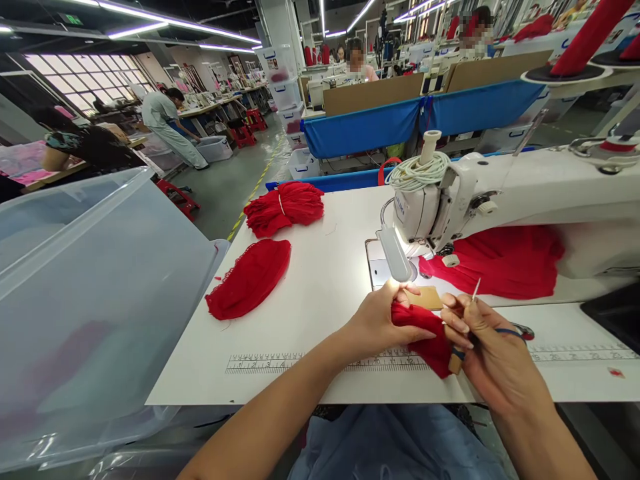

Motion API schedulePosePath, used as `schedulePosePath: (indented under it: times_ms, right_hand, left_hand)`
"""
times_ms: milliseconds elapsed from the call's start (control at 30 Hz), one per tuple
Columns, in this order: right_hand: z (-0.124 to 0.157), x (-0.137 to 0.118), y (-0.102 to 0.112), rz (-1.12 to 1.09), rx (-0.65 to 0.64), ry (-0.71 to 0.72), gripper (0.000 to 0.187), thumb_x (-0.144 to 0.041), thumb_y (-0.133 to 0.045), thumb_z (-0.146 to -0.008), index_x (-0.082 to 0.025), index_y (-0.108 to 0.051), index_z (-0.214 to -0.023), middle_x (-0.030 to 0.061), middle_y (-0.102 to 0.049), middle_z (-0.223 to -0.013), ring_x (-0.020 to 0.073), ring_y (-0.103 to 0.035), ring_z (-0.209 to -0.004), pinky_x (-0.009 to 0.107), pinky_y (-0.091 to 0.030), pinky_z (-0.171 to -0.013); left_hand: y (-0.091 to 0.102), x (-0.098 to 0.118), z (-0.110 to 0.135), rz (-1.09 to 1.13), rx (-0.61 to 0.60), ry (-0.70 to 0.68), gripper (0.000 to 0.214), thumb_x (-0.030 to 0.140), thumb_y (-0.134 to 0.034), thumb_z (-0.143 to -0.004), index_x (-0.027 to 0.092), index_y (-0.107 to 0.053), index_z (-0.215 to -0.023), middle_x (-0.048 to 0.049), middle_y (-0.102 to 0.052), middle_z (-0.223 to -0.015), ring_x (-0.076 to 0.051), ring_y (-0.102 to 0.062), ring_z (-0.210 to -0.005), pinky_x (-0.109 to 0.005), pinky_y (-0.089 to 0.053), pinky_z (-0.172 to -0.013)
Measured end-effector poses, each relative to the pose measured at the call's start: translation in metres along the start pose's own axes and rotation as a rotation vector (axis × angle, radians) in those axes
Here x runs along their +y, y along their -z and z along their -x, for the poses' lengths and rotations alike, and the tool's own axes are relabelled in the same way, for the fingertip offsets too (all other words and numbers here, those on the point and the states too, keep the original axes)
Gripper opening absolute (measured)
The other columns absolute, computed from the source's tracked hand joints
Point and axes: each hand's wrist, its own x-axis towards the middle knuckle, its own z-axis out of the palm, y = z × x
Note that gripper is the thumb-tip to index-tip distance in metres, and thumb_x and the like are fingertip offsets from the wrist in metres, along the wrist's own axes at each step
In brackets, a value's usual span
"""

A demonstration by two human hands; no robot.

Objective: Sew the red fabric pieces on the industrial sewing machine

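Note:
My left hand is closed round a small red fabric piece at the front of the white sewing table, just below the machine's needle area. My right hand pinches the same red piece from the right and also holds a thin pointed tool and a blue-handled snipper. A tan card piece lies under the presser foot. The white sewing machine stands behind my hands, with more red fabric lying beneath its arm.
A flat stack of red pieces and a tied red bundle lie on the table's left. A clear plastic bin stands at the left. A printed ruler runs along the front edge. Other people work at far tables.

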Motion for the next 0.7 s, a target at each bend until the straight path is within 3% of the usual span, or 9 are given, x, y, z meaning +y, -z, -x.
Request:
schedulePosePath:
  times_ms: [100,200,300,400,467,567,633,700]
  right_hand:
    - [-0.001,-0.002,0.005,-0.013,0.015,0.019,0.036,-0.039,-0.092,-0.055,-0.017,-0.066,-0.069,0.0056,-0.062,-0.091,0.0030,-0.033,-0.053,0.012,-0.031,-0.039]
    - [-0.002,-0.006,0.011,0.010,0.043,0.062,0.035,-0.040,-0.091,-0.057,-0.018,-0.067,-0.071,0.0051,-0.064,-0.085,0.0026,-0.031,-0.050,0.013,-0.028,-0.037]
    - [-0.002,-0.009,0.017,0.054,0.054,0.127,0.035,-0.039,-0.089,-0.059,-0.019,-0.064,-0.070,0.0032,-0.064,-0.080,0.0024,-0.031,-0.047,0.015,-0.028,-0.038]
    - [0.002,-0.007,0.020,0.267,0.069,0.304,0.026,-0.041,-0.079,-0.073,-0.025,-0.065,-0.088,-0.0002,-0.063,-0.076,0.0057,-0.033,-0.045,0.019,-0.028,-0.038]
    - [0.006,-0.005,0.020,0.586,0.035,0.435,0.028,-0.043,-0.074,-0.077,-0.028,-0.068,-0.099,-0.0040,-0.055,-0.061,0.0092,-0.036,-0.044,0.022,-0.030,-0.040]
    - [0.008,-0.003,0.021,0.927,-0.070,0.534,0.021,-0.045,-0.073,-0.075,-0.025,-0.072,-0.082,-0.0025,-0.055,-0.057,0.0138,-0.049,-0.052,0.025,-0.040,-0.049]
    - [0.007,0.000,0.023,0.884,-0.022,0.498,0.024,-0.047,-0.071,-0.076,-0.024,-0.070,-0.074,-0.0006,-0.060,-0.062,0.0143,-0.051,-0.055,0.025,-0.041,-0.050]
    - [0.006,0.003,0.026,0.720,0.053,0.392,0.028,-0.050,-0.072,-0.077,-0.022,-0.071,-0.080,-0.0007,-0.059,-0.062,0.0116,-0.045,-0.051,0.022,-0.036,-0.043]
  left_hand:
    - [0.003,0.007,0.001,0.091,-0.033,0.029,0.044,0.045,-0.073,-0.073,0.014,-0.059,-0.101,-0.0009,-0.058,-0.082,-0.013,-0.051,-0.070,-0.026,-0.042,-0.065]
    - [0.004,0.011,0.000,0.196,-0.088,0.001,0.023,0.035,-0.060,-0.084,0.013,-0.062,-0.093,-0.0036,-0.060,-0.088,-0.013,-0.053,-0.077,-0.025,-0.043,-0.069]
    - [0.002,0.008,-0.002,0.299,-0.089,0.031,0.019,0.027,-0.064,-0.080,0.013,-0.063,-0.092,-0.0043,-0.061,-0.089,-0.014,-0.056,-0.078,-0.025,-0.046,-0.070]
    - [-0.002,0.004,-0.003,0.318,-0.030,0.058,0.018,0.025,-0.070,-0.075,0.013,-0.064,-0.087,-0.0038,-0.061,-0.087,-0.013,-0.057,-0.075,-0.025,-0.048,-0.067]
    - [-0.003,0.004,-0.002,0.302,-0.027,0.023,0.017,0.026,-0.070,-0.076,0.013,-0.065,-0.086,-0.0048,-0.063,-0.088,-0.014,-0.058,-0.078,-0.026,-0.049,-0.069]
    - [-0.001,0.006,0.000,0.198,-0.023,-0.072,0.024,0.030,-0.069,-0.079,0.015,-0.068,-0.097,-0.0058,-0.066,-0.092,-0.015,-0.059,-0.082,-0.026,-0.048,-0.070]
    - [0.002,0.006,-0.001,0.040,-0.009,-0.100,0.023,0.028,-0.069,-0.079,0.016,-0.069,-0.098,-0.0037,-0.066,-0.087,-0.015,-0.058,-0.080,-0.025,-0.045,-0.069]
    - [0.004,0.004,-0.002,-0.081,-0.046,-0.099,0.012,0.023,-0.069,-0.077,0.017,-0.070,-0.087,-0.0017,-0.065,-0.081,-0.014,-0.056,-0.078,-0.025,-0.044,-0.070]
